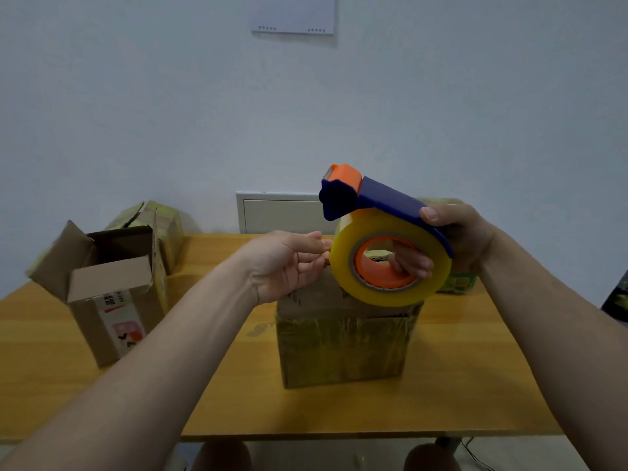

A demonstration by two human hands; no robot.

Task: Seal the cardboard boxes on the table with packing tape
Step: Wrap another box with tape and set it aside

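Smooth yellow-brown wooden counter (pixel 458 385), carrying cardboard boxes. At centre, closed box (pixel 343 351): squarish, flaps down, sides wrapped in wrinkled yellowish tape. At left, open box (pixel 112 300): flaps up, inside dark, contents not discernible. Behind it, taped box (pixel 166 226); far right, half-hidden box (pixel 458 283). Just above the closed box's top, tape dispenser (pixel 384 198): blue plastic frame, orange cutter head, thick glossy yellow roll (pixel 390 297). Right grip (pixel 465 236) wrapped round the dispenser, fingers through the orange core, thumb on the frame. Left grip (pixel 289 263) narrow, fingertips bunched against the roll's left rim; pinching tape or not, cannot tell.
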